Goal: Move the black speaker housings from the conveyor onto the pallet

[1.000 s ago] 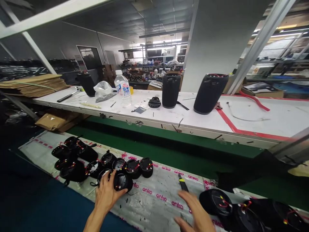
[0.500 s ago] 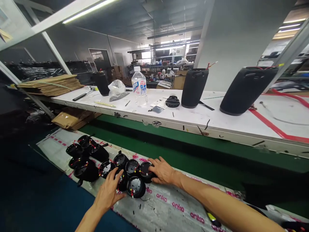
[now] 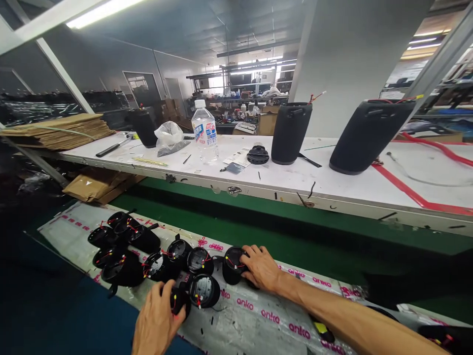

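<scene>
My left hand is closed around the top of a black speaker housing, with thumb and fingers on its rim. Farther right, my right hand grips another black speaker housing by its right side. Between them stands a housing with a silvery inside, red and yellow wires sticking out. Behind it are more open housings, one with loose wires and one with a small tab. Several others lie or stand in a cluster at the left.
Printed plastic sheeting covers the low surface. Behind it runs a white shelf bearing a water bottle, a plastic bag, a black round part and upright speakers. Flat cardboard is stacked at the left.
My left hand has closed on a housing and drawn it toward me, away from the cluster. My right hand has shifted its housing to the right, leaving a gap beside its neighbour.
</scene>
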Demonstrator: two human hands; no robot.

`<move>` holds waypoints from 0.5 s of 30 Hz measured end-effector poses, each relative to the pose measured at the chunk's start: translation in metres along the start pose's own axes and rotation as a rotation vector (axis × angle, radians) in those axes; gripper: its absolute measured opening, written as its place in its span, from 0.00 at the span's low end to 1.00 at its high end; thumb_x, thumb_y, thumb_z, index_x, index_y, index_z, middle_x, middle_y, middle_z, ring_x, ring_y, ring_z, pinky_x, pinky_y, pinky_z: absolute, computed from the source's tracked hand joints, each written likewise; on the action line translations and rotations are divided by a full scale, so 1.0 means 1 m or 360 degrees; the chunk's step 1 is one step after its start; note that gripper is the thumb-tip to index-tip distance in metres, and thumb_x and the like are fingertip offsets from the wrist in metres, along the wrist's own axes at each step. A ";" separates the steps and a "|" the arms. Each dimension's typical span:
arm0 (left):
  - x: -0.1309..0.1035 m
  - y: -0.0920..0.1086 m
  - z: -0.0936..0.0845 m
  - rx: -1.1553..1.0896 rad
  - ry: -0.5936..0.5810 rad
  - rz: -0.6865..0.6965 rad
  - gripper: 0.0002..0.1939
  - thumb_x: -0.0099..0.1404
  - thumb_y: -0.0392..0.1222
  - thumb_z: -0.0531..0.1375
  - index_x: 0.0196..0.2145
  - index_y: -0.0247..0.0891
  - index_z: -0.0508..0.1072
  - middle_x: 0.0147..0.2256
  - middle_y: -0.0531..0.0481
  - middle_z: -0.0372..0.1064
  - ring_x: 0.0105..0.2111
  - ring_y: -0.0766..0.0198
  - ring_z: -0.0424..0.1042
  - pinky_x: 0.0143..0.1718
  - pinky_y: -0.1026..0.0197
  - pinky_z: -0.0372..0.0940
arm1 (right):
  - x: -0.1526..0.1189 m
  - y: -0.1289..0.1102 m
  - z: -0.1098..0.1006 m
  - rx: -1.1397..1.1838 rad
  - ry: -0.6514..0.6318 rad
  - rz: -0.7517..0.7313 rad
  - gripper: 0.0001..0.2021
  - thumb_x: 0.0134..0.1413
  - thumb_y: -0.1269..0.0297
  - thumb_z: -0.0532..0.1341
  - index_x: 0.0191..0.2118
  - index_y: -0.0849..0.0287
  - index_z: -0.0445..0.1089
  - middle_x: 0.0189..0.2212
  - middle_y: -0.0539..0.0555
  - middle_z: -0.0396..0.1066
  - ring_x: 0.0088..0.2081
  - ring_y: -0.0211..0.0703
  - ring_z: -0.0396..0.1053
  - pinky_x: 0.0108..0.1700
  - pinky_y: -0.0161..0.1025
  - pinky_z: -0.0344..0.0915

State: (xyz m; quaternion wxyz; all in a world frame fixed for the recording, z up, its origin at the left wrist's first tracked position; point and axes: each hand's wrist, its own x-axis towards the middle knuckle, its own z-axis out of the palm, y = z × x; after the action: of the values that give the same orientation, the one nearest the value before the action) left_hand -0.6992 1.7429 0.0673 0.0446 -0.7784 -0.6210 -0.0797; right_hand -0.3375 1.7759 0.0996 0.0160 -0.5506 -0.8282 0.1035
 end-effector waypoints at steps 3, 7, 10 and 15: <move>-0.021 0.021 0.009 -0.0037 -0.0065 0.0159 0.25 0.67 0.37 0.61 0.61 0.39 0.75 0.59 0.36 0.73 0.56 0.47 0.77 0.55 0.50 0.75 | -0.008 -0.001 0.004 0.0006 -0.0040 0.0047 0.16 0.66 0.57 0.70 0.55 0.56 0.76 0.64 0.66 0.70 0.59 0.65 0.70 0.58 0.60 0.67; -0.026 0.044 0.028 -0.0021 -0.0148 0.0184 0.35 0.63 0.31 0.61 0.67 0.43 0.73 0.60 0.38 0.75 0.60 0.44 0.75 0.54 0.49 0.74 | -0.007 -0.007 0.014 0.0019 -0.0058 0.0029 0.20 0.65 0.52 0.72 0.55 0.56 0.76 0.65 0.67 0.69 0.61 0.67 0.69 0.60 0.62 0.66; -0.015 0.044 0.036 -0.0009 -0.0216 0.0147 0.33 0.64 0.33 0.60 0.67 0.41 0.74 0.61 0.37 0.75 0.63 0.41 0.72 0.53 0.46 0.73 | -0.003 -0.008 0.018 0.0038 -0.0048 0.0019 0.21 0.65 0.49 0.72 0.55 0.56 0.76 0.63 0.67 0.70 0.61 0.66 0.68 0.60 0.63 0.65; 0.007 0.038 0.041 0.0000 -0.0314 0.0132 0.26 0.74 0.48 0.56 0.63 0.38 0.77 0.58 0.33 0.78 0.56 0.40 0.77 0.50 0.44 0.74 | -0.002 -0.003 0.008 0.0093 -0.0033 0.0036 0.20 0.64 0.50 0.73 0.54 0.57 0.76 0.60 0.65 0.73 0.59 0.64 0.69 0.60 0.60 0.65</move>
State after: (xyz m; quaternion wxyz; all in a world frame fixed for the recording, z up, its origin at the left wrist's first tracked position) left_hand -0.6575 1.7475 0.0291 -0.0133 -0.8076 -0.5896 -0.0008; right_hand -0.3406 1.7719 0.0922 0.0224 -0.5580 -0.8187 0.1336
